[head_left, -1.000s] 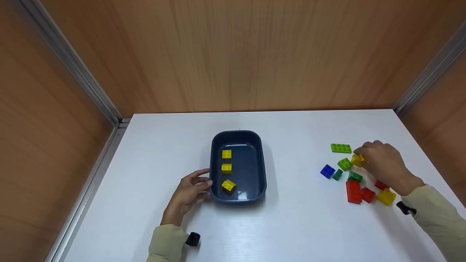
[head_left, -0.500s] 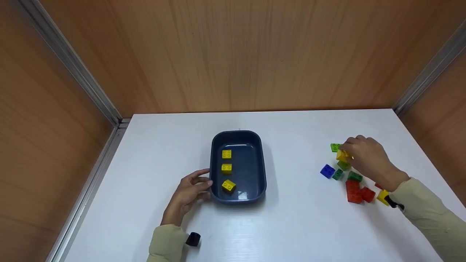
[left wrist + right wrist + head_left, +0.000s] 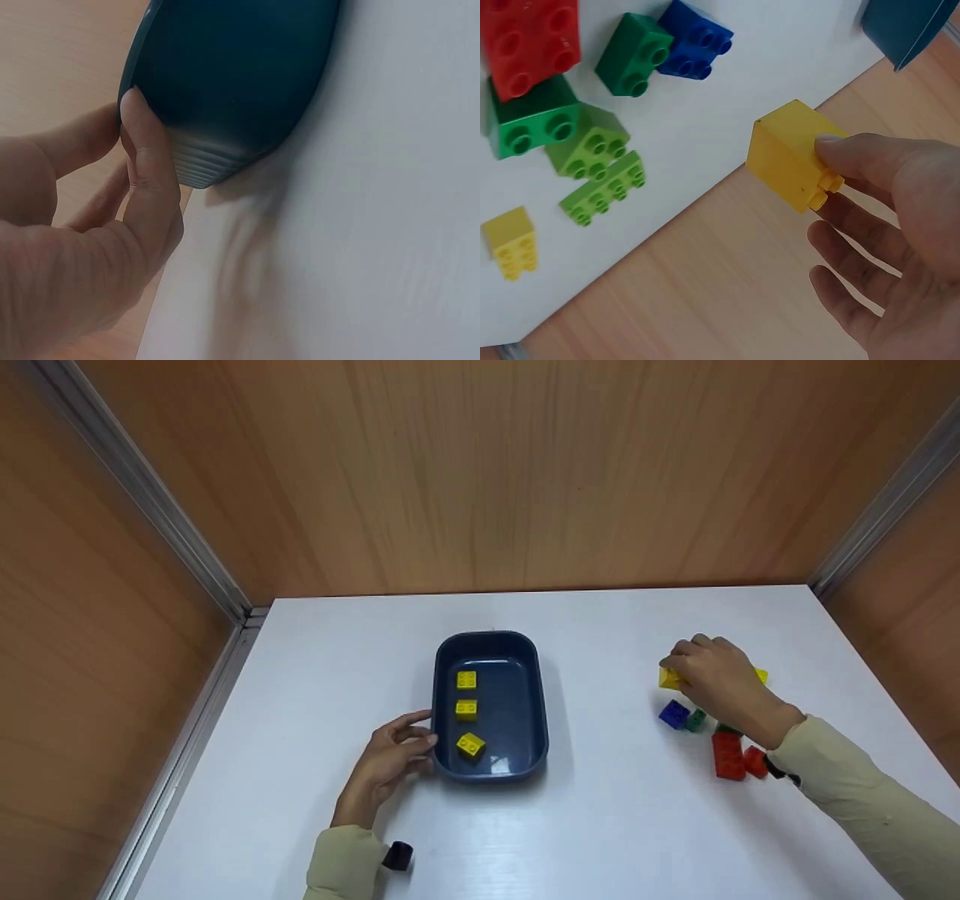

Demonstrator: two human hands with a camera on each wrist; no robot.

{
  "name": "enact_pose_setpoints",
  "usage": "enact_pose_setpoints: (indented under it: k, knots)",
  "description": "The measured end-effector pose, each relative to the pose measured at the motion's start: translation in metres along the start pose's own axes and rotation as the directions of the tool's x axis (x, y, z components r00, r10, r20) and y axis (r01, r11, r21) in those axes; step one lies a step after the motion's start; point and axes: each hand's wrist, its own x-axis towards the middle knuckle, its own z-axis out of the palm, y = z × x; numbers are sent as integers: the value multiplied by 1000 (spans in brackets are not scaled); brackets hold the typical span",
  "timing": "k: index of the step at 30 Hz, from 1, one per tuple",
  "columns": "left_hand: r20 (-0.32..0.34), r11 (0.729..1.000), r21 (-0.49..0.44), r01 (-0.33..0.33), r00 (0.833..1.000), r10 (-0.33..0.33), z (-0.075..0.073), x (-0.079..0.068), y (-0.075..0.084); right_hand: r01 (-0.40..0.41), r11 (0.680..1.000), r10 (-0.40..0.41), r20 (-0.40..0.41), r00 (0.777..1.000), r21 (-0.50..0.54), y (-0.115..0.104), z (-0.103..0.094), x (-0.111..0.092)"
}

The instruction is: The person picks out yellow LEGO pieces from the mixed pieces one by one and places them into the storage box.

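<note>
My right hand (image 3: 716, 675) pinches a yellow toy brick (image 3: 787, 154) between thumb and fingers, above the loose bricks at the right of the table. Its other fingers are spread below the brick in the right wrist view. My left hand (image 3: 386, 761) is at the left side of a dark blue tray (image 3: 541, 705), with thumb and index fingertips right at the rim. From the left wrist camera, the thumb lies against the tray's outer wall (image 3: 232, 90). Inside the tray are a yellow brick (image 3: 466, 680), a second yellow brick (image 3: 466, 709) and a tilted third one (image 3: 471, 745).
Under and around my right hand lie a blue brick (image 3: 674, 715), a dark green brick (image 3: 696, 720), a red brick (image 3: 728, 756) and a light green brick (image 3: 589, 142). Another yellow brick (image 3: 511, 236) lies further off. A wood-grain panel (image 3: 480, 472) rises behind the white table (image 3: 600, 825).
My right hand has lifted the yellow brick off the group and moved left with it, over the green and blue bricks. My left hand and the tray have stayed in place.
</note>
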Motion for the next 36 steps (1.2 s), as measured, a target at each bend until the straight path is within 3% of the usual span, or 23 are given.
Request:
enact_pose_setpoints:
  k: [13,30,36]
  knots:
    - [-2,1000,8,-2,1000,2,-2,-1,0,85,996,-84,-48,995,13,-31,-11,28]
    - [0,1000,2,-3,1000,3,-2,-1,1,201,972,-212,-85,974,-122,-75,-24,61]
    - [8,1000,-6,-5,1000,5,-3,0,1,244,956,-268,-142,953,-166,-89,-29,73]
